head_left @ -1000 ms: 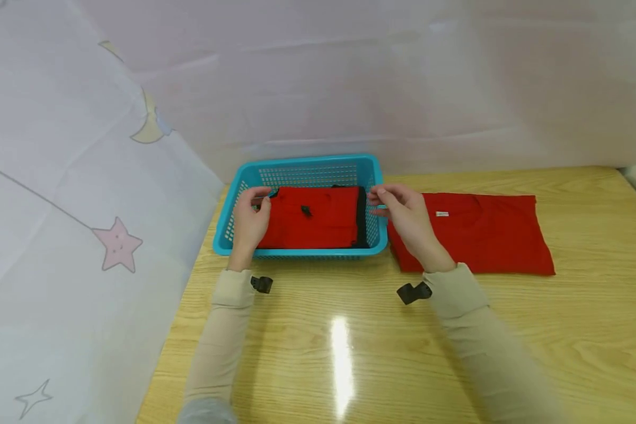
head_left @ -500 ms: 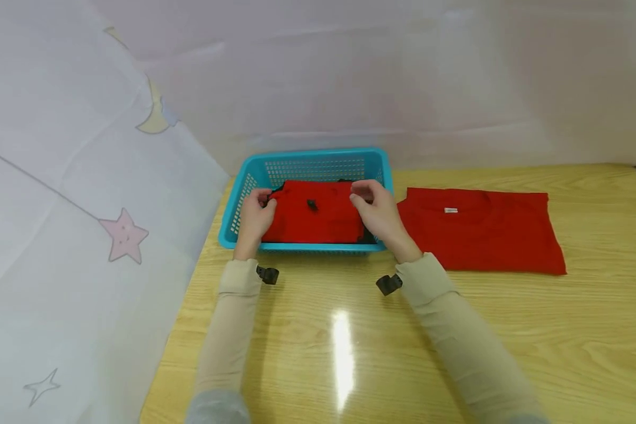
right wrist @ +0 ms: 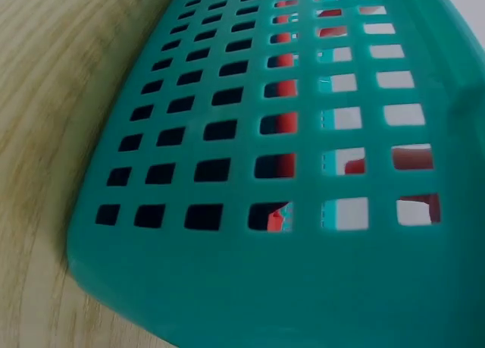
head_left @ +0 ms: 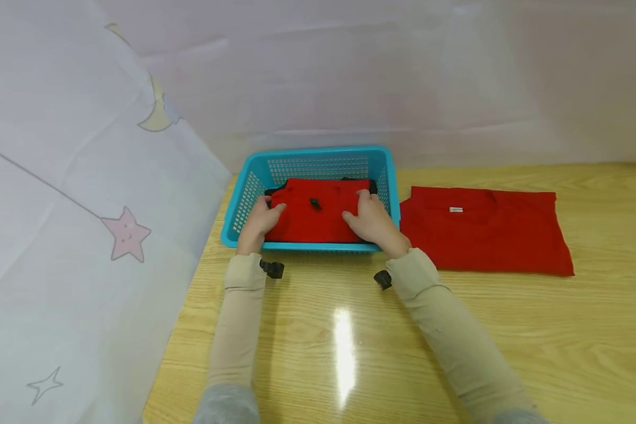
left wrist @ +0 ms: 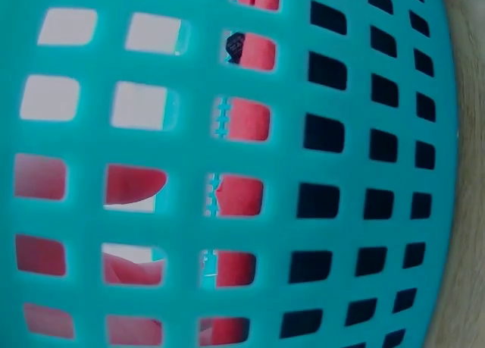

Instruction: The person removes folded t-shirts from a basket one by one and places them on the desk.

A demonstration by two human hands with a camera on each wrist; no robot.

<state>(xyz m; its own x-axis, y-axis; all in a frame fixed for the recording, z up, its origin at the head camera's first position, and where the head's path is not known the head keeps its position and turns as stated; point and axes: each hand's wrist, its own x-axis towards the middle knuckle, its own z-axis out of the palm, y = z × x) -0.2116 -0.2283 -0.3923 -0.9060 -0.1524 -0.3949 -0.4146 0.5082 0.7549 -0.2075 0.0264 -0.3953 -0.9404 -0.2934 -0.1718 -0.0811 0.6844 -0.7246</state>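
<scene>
In the head view, a folded red shirt [head_left: 323,221] with a small dark mark [head_left: 315,204] lies on black cloth [head_left: 373,186] inside a blue mesh basket [head_left: 318,152]. My left hand [head_left: 261,224] rests on the shirt's left end, thumb spread from the fingers. At the right end my right hand [head_left: 373,222] touches the red cloth, thumb and index finger apart. Some fingers are hidden beside the cloth. Both wrist views look at the outside of the basket wall [left wrist: 288,90], and through its holes red cloth [left wrist: 244,120] and parts of the hands show.
A second folded red shirt [head_left: 487,235] with a white neck label [head_left: 456,209] lies on the wooden table [head_left: 307,353] right of the basket. Behind and to the left hangs a pale printed sheet [head_left: 350,76]. A black wrist device [head_left: 383,280] sits at each cuff.
Both hands have come down onto the shirt in the basket. The right hand has moved left from over the basket's right rim, and its thumb has spread from its fingers.
</scene>
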